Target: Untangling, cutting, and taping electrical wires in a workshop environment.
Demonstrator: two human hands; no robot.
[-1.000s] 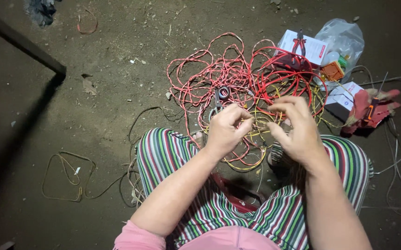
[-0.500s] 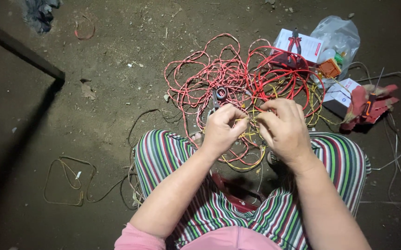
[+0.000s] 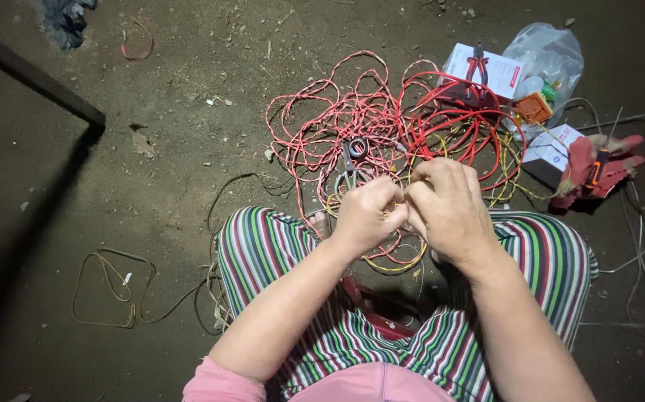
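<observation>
The two hands have drawn together since a second ago. The left hand [image 3: 367,216] and right hand [image 3: 449,212] now touch, fingers curled and pinching a thin yellow wire [image 3: 393,264] that loops just below the grip, so the work has closed onto one spot. Beyond the knuckles lies the tangled red wire pile [image 3: 382,119]; small scissors [image 3: 350,167] rest just past the left hand.

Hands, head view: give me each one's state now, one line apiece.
Left hand: closed, fingers pinched on the wire between the hands.
Right hand: closed, pinching the same wire.
</observation>
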